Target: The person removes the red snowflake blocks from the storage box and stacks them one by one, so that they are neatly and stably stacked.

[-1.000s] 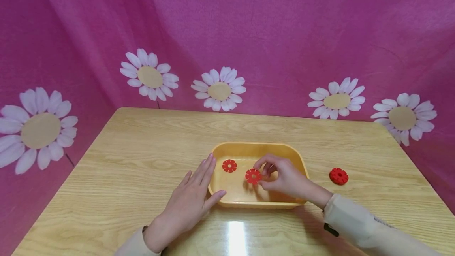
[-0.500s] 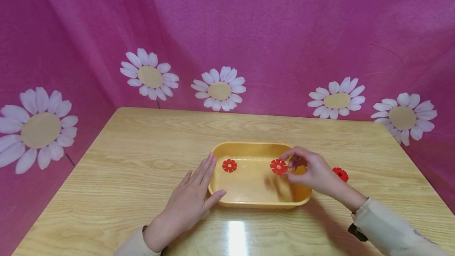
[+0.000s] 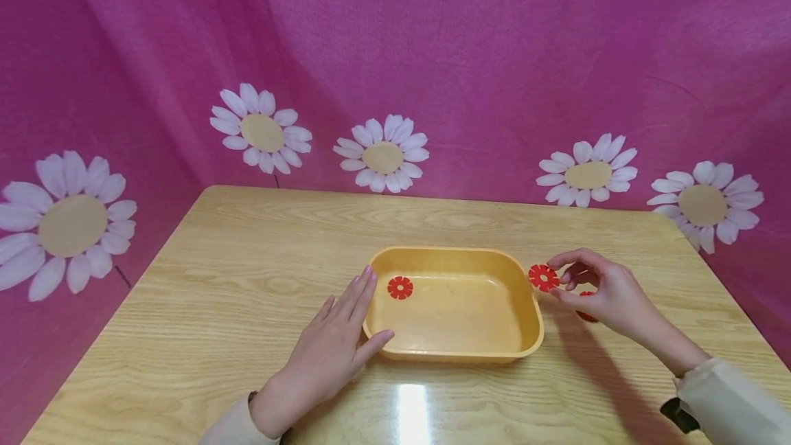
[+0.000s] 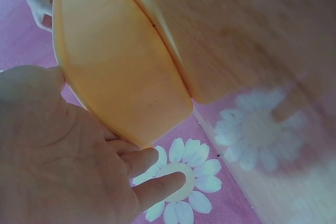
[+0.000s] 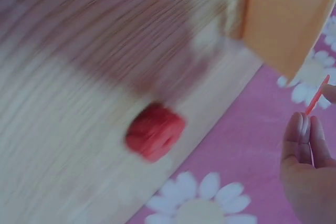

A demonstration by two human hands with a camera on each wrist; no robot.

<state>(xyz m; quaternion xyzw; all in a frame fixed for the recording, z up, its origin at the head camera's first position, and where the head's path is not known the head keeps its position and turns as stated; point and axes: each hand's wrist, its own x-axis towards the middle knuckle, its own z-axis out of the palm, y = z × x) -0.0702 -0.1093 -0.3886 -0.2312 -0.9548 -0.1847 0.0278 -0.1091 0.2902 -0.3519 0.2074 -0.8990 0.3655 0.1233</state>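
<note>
My right hand pinches a red notched plastic disc between thumb and fingers, held up just beyond the right rim of a yellow plastic tub. In the right wrist view the pinched disc shows edge-on. A second red disc lies flat inside the tub at the back left. My left hand rests with straight fingers against the tub's left rim, the thumb over the front edge. Partly hidden behind my right hand, a small stack of red discs sits on the table.
The wooden table carries the tub near its front middle. A pink curtain with printed daisies hangs along the table's back and sides. A bright light reflection falls on the tabletop in front of the tub.
My right hand has lifted the red disc from inside the tub and carried it right, past the tub's right rim toward the stack. The left hand and the tub stay still.
</note>
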